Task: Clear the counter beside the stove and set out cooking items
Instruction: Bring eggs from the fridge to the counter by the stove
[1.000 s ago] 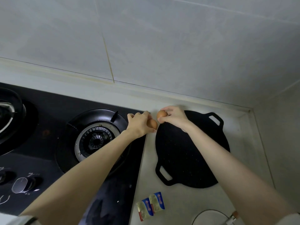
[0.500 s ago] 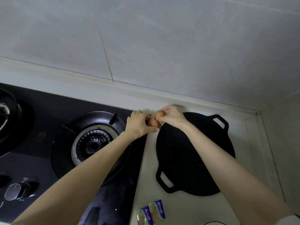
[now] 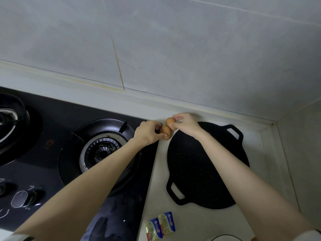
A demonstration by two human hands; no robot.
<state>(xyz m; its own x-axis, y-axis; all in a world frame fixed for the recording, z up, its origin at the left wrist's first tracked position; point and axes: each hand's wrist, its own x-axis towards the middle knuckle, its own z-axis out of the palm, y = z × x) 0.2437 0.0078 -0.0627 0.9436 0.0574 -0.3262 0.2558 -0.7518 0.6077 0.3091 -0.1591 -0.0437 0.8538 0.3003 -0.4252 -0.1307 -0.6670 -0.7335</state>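
Two brown eggs meet at the far end of the white counter (image 3: 160, 173), between the stove and a flat black griddle pan (image 3: 205, 164). My left hand (image 3: 149, 133) grips the nearer egg (image 3: 165, 130). My right hand (image 3: 186, 123) pinches the farther egg (image 3: 170, 121) with its fingertips. The two eggs touch each other, right beside the stove's black glass edge and the pan's far rim. Whether the eggs rest on the counter is hidden by my fingers.
A black gas stove (image 3: 52, 153) fills the left, with a burner (image 3: 101, 150) under my left forearm and knobs (image 3: 24, 199) at the front. Two foil butter packets (image 3: 160, 225) lie near the front of the counter. A white round rim (image 3: 224, 238) shows at the bottom edge. Tiled walls close the back and right.
Both hands have stayed at the counter's far end with the eggs; the eggs have come closer together and now touch. The view has shifted slightly.
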